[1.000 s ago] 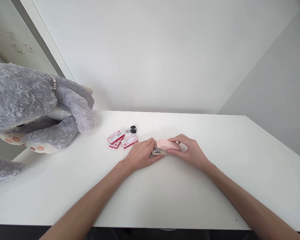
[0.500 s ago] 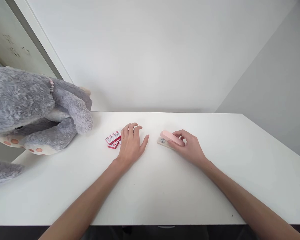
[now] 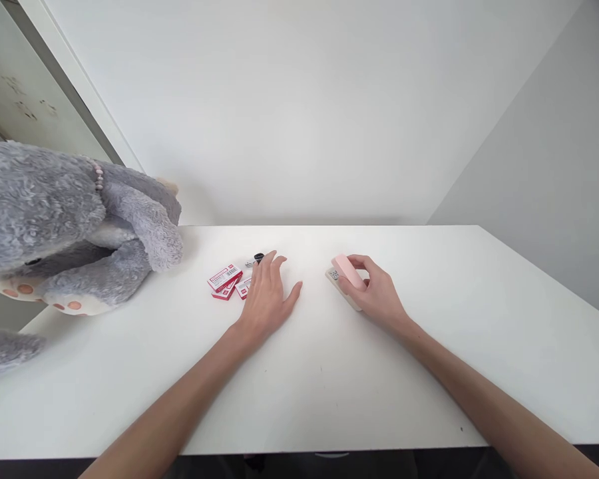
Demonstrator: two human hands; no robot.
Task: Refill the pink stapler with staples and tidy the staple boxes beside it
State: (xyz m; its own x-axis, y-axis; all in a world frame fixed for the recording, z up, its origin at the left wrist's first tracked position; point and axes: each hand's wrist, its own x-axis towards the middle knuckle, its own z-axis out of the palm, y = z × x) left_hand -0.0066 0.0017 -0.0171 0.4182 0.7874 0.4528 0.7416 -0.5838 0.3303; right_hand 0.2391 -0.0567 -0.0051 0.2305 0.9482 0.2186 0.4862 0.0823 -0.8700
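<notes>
A pink stapler [image 3: 348, 271] with a pale base stands on the white table, gripped from its right side by my right hand [image 3: 377, 287]. The thumb lies along the near side and the fingers curl round the far side. My left hand [image 3: 268, 293] is open, palm down, with its fingers spread. Just left of it lie several small red-and-white boxes [image 3: 225, 276], partly stacked; one box [image 3: 243, 287] is partly covered by the hand. Beyond the left fingers sits a small black and silver object [image 3: 258, 257], partly hidden, its kind unclear.
A large grey plush toy [image 3: 80, 226] with a bead string takes up the left end of the table [image 3: 299, 386]. A white wall [image 3: 299, 113] rises behind the table's far edge. The near edge runs along the bottom of the view.
My right hand has turned the stapler so its front points farther away, and shifted it slightly right. My left hand has moved a little right, uncovering more of a box and the black and silver object.
</notes>
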